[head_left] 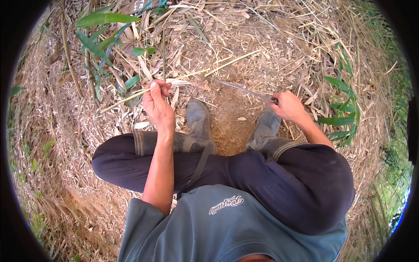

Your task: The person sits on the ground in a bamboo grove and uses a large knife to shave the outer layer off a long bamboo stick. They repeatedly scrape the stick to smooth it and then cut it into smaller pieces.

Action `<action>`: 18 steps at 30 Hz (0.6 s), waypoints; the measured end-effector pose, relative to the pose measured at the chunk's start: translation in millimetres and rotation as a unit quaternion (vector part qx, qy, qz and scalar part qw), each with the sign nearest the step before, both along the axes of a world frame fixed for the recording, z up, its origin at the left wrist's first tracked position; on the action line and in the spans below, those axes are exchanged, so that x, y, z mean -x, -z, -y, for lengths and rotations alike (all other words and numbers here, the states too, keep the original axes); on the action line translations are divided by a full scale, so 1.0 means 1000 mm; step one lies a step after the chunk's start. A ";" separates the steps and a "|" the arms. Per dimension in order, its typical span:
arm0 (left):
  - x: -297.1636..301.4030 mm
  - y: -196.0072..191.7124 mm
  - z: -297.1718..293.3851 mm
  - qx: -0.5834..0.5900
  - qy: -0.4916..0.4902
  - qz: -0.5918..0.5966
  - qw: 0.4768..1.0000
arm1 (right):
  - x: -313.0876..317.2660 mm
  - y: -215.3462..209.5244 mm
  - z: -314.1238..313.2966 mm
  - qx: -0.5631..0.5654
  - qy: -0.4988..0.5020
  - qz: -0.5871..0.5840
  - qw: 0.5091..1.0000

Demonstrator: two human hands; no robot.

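My left hand (159,105) is closed, thumb against fingers, around a thin pale yellow-green strip (124,101) that looks like split bamboo. The strip runs from the lower left, through the fingers, toward the upper right. Close to its far end lies a second pale strip (233,63); whether the two are joined I cannot tell. On the right, my right hand (289,106) grips the dark handle of a knife with a long, narrow blade (244,90). Its tip points left, just below the pale strips, and a small gap seems to separate them.
Dry leaves and shavings (279,48) cover the ground. My boots (200,120) stand between the hands. Green leafy shoots grow at the upper left (107,19) and at the right (342,111). A thin upright stem (164,54) rises beyond my left hand.
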State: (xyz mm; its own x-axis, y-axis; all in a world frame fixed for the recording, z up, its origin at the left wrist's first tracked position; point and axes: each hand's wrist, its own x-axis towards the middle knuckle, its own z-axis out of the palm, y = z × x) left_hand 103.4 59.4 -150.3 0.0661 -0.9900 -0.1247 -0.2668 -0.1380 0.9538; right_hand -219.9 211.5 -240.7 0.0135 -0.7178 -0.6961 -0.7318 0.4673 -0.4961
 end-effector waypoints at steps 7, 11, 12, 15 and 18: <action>0.019 0.015 -0.016 -0.047 0.079 0.047 0.995 | 0.025 0.039 0.015 0.035 0.231 -0.038 0.972; 0.028 0.030 -0.030 -0.025 0.120 0.047 0.991 | 0.039 0.014 0.024 0.082 0.224 -0.058 0.969; 0.028 0.032 -0.030 -0.033 0.117 0.040 0.992 | 0.036 0.009 0.022 0.082 0.210 -0.052 0.973; 0.025 0.033 -0.037 -0.073 0.103 0.039 0.991 | 0.013 0.010 0.006 0.114 0.158 -0.006 0.981; 0.024 0.030 -0.039 -0.102 0.076 0.030 0.991 | -0.014 0.011 -0.002 0.108 0.076 0.001 0.991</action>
